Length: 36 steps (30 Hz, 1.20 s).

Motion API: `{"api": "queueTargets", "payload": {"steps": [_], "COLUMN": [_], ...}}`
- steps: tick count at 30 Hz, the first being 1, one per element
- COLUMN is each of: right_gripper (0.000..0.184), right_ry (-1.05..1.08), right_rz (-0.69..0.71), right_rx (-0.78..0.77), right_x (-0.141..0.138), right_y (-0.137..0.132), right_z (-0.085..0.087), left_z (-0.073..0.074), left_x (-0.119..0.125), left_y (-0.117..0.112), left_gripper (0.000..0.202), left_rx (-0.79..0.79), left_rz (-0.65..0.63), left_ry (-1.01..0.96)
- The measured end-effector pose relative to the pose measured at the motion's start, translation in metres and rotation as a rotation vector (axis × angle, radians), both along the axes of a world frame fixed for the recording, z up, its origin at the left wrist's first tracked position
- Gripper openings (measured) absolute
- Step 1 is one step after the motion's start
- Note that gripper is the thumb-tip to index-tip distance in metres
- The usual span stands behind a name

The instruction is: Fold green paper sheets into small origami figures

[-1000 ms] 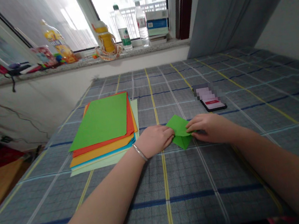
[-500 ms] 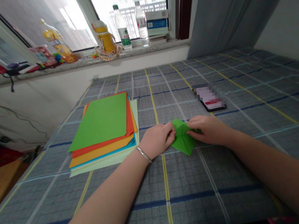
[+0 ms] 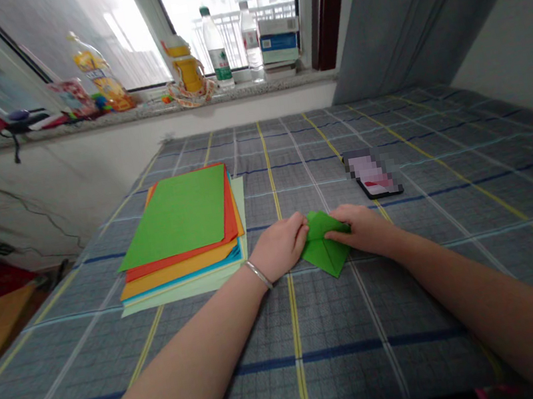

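A small folded green paper [image 3: 326, 254] lies on the plaid cloth [image 3: 346, 321] in front of me. My left hand [image 3: 281, 246], a silver bangle at its wrist, pinches the paper's left edge with curled fingers. From the other side my right hand [image 3: 360, 232] presses its fingertips onto the paper's right half. The upper part of the fold stands slightly raised between the two hands.
A stack of coloured paper sheets [image 3: 183, 229], green on top, lies to the left. A phone [image 3: 375, 177] rests beyond my right hand. Bottles [image 3: 216, 49], a yellow container [image 3: 185, 67] and a box [image 3: 279, 41] stand on the window sill. The cloth's left edge drops to the floor.
Both hands drew closer together on the green paper, and its upper flap has been folded down and in, making the piece narrower. The view shifted slightly.
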State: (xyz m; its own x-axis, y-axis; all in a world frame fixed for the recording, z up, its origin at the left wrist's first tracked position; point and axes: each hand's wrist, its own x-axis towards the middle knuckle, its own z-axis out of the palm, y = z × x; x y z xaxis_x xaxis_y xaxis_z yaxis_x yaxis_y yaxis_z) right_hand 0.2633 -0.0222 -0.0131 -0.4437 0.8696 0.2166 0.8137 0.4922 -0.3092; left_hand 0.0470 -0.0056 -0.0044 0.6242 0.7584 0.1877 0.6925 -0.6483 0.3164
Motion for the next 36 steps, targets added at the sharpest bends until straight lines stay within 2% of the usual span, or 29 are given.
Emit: {"api": "queueTargets", "payload": {"steps": [3,6,9,12,16,20,23,26,33,36], "right_gripper": [0.016,0.018,0.019,0.018,0.016,0.019,0.016,0.012,0.016,0.017], "right_ry": [0.010,0.034,0.003,-0.073,-0.160,-0.215,-0.212,-0.229,-0.234,-0.198], "right_rz": [-0.008,-0.002,0.001,0.034,0.123,0.192,0.128,0.038,-0.035,-0.042], "right_rx": [0.032,0.040,0.074,0.123,0.174,0.227,0.227,0.191,0.203,0.200], "right_x": [-0.002,-0.004,-0.004,-0.004,-0.006,-0.009,-0.011,-0.013,-0.017,-0.016], "right_y": [-0.001,-0.003,-0.005,-0.008,-0.013,-0.017,-0.017,-0.015,-0.015,-0.014], "right_z": [-0.001,-0.001,-0.001,0.002,0.009,0.013,0.013,0.011,0.010,0.010], "left_z": [-0.001,-0.005,-0.010,-0.013,-0.012,-0.011,-0.013,-0.015,-0.011,-0.011], "left_x": [0.000,0.006,0.013,0.015,0.012,0.008,0.007,0.009,0.013,0.012], "left_y": [0.000,-0.001,-0.001,-0.001,-0.001,-0.001,0.002,0.003,-0.004,-0.004], "left_gripper": [0.018,0.044,0.054,0.050,0.033,0.028,0.023,0.023,0.048,0.049], "left_rx": [-0.014,-0.024,0.016,0.069,0.118,0.199,0.209,0.146,0.124,0.122], "left_rz": [-0.080,-0.037,-0.008,-0.028,-0.077,-0.035,0.008,0.031,0.133,0.129], "left_ry": [-0.083,-0.131,-0.115,-0.078,-0.018,-0.014,-0.038,-0.059,-0.033,-0.034]}}
